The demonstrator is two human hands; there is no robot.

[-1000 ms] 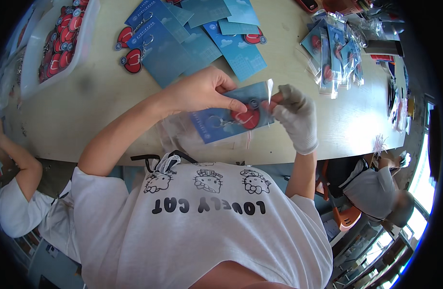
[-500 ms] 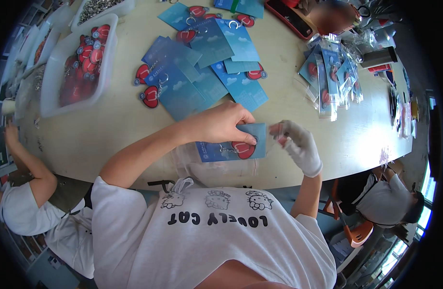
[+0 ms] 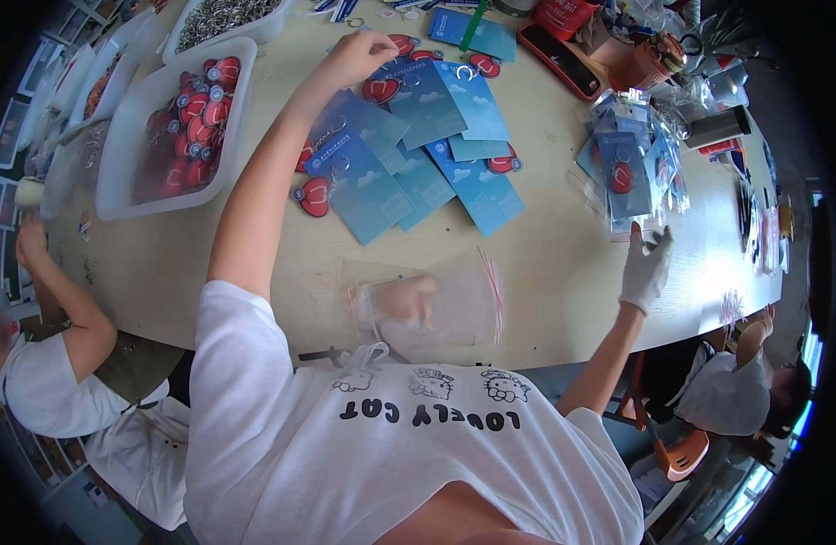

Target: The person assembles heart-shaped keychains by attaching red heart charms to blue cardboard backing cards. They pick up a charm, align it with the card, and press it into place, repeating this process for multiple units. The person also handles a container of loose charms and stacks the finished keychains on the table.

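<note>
Hands: parted since half a second ago, the left hand (image 3: 360,58) now out at the loose cards (image 3: 368,195), the gloved right hand (image 3: 647,263) at the bagged pile (image 3: 664,168).
Bagged card (image 3: 621,150): atop that pile, just beyond the gloved fingertips; long axis running away from them, red charm (image 3: 621,178) about midway along.
Gloved fingers: spread, apart from each other; contact with the bag cannot be told.
Bare left fingers: curled, tips together at the cards' far edge; whether they grip one, cannot tell.
Clear bags (image 3: 459,309): flat, nearer the body than either hand's fingers.
Charm bin (image 3: 241,109): left of the bare fingers.
</note>
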